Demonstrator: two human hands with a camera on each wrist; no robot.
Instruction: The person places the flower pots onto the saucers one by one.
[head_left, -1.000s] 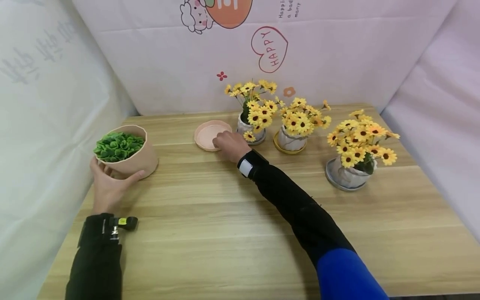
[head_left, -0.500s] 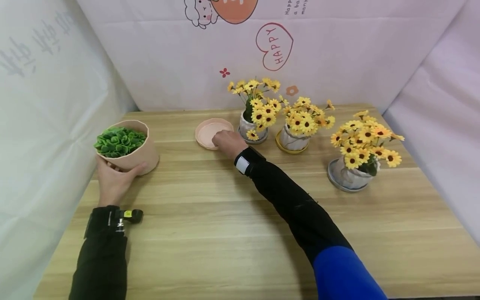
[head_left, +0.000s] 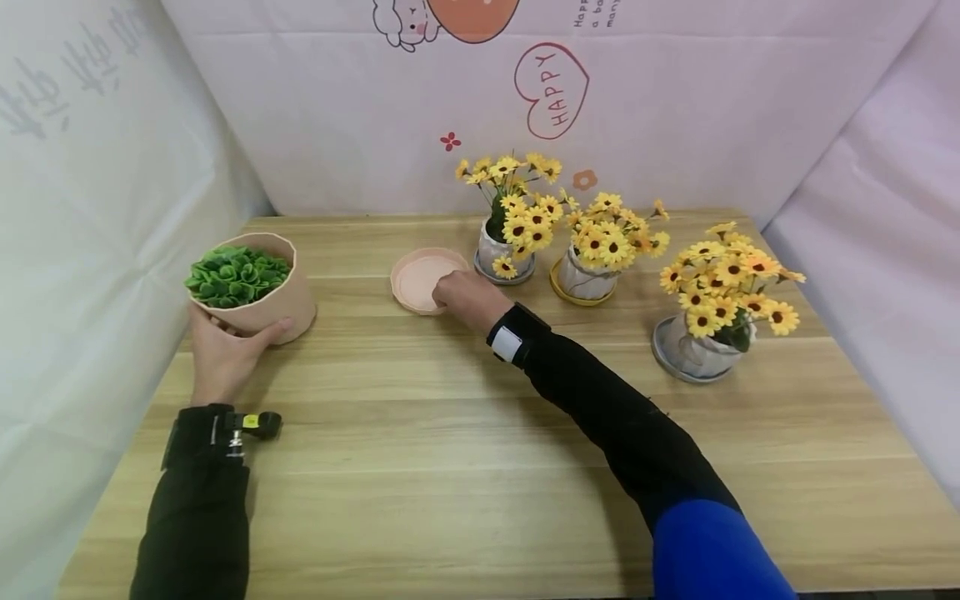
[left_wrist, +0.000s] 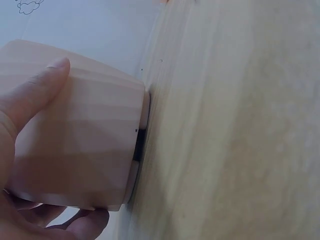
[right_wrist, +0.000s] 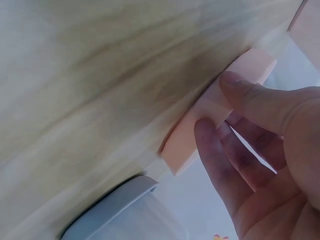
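Observation:
A pink pot (head_left: 264,307) filled with green leaves (head_left: 236,275) stands at the table's left edge. My left hand (head_left: 236,335) grips its near side, thumb on the right and fingers round the left. The left wrist view shows the thumb and fingers of that left hand (left_wrist: 75,142) wrapped on the pot wall (left_wrist: 105,120), its base close to the wood. My right hand (head_left: 448,292) reaches to the back middle and pinches the right rim of an empty pink saucer (head_left: 416,279). In the right wrist view, the right hand (right_wrist: 217,105) has thumb and finger on the saucer edge (right_wrist: 192,132).
Three white pots of yellow flowers stand on saucers: one (head_left: 504,254) just right of the pink saucer, one (head_left: 587,279) beside it, one (head_left: 701,350) nearer on the right. Paper walls (head_left: 90,208) close in the left, back and right of the wooden table (head_left: 450,433).
My right hand has drawn the pink saucer slightly toward me, away from the nearest flower pot. My left hand has closed more snugly around the pink pot.

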